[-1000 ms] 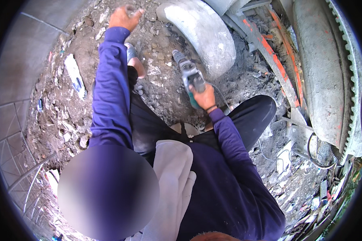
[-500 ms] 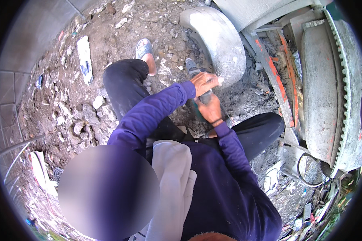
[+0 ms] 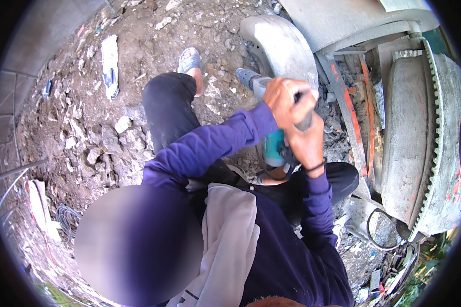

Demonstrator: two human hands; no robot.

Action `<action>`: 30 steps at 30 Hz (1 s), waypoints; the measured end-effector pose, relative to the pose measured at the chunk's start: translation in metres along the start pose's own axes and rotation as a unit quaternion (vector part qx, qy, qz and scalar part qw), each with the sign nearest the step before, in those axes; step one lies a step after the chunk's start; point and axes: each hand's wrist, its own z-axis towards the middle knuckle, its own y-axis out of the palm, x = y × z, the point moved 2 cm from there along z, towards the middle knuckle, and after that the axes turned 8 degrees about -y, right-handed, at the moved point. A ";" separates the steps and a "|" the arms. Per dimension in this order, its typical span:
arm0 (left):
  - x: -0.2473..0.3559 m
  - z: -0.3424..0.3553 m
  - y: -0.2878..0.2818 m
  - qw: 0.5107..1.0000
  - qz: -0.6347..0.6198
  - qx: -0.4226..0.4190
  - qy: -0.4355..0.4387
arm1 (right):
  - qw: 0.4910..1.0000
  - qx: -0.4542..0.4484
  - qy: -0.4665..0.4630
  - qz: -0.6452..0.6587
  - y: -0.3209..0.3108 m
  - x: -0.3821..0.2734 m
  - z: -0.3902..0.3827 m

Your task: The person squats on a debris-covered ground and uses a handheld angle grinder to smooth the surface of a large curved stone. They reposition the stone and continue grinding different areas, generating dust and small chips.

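Both of my hands are closed around a teal-and-grey power tool (image 3: 274,146), whose exact kind is mostly hidden by my fingers. My left hand (image 3: 287,102) grips its grey upper part, with the thumb side toward the right. Just below and to the right, my right hand (image 3: 308,142), with a dark band at the wrist, wraps the tool near a grey cylindrical section. The teal body hangs below my left hand, beside my right. Beyond the hands is a grey, curved, tyre-like ring (image 3: 287,43), dusty and partly covered by them.
A loose blue-grey sandal (image 3: 247,77) lies by the ring. My sandalled left foot (image 3: 191,64) rests on rubble-strewn dirt. To the right stand a large dusty drum with a toothed rim (image 3: 435,123) and orange-marked metal bars (image 3: 351,110). Broken stones (image 3: 123,124) lie to the left.
My hands and the power tool have shifted right, away from the sandal, and the tool has turned so more teal shows. The view has also shifted slightly.
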 end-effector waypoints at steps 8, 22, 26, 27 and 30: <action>-0.127 0.028 -0.058 0.998 0.048 0.030 -0.029 | 0.994 -0.060 -0.002 -0.088 0.074 0.065 0.103; -0.197 -0.057 0.007 0.955 0.262 -0.136 0.028 | 0.999 0.013 0.024 0.034 0.091 0.193 0.019; -0.187 -0.091 0.049 0.839 0.351 -0.400 -0.111 | 0.997 0.058 0.036 0.030 0.089 0.285 -0.043; -0.190 -0.096 0.056 0.830 0.367 -0.403 -0.115 | 0.997 0.051 0.043 0.028 0.087 0.296 -0.052; -0.207 -0.116 0.079 0.804 0.397 -0.423 -0.133 | 0.998 0.051 0.042 0.023 0.087 0.350 -0.068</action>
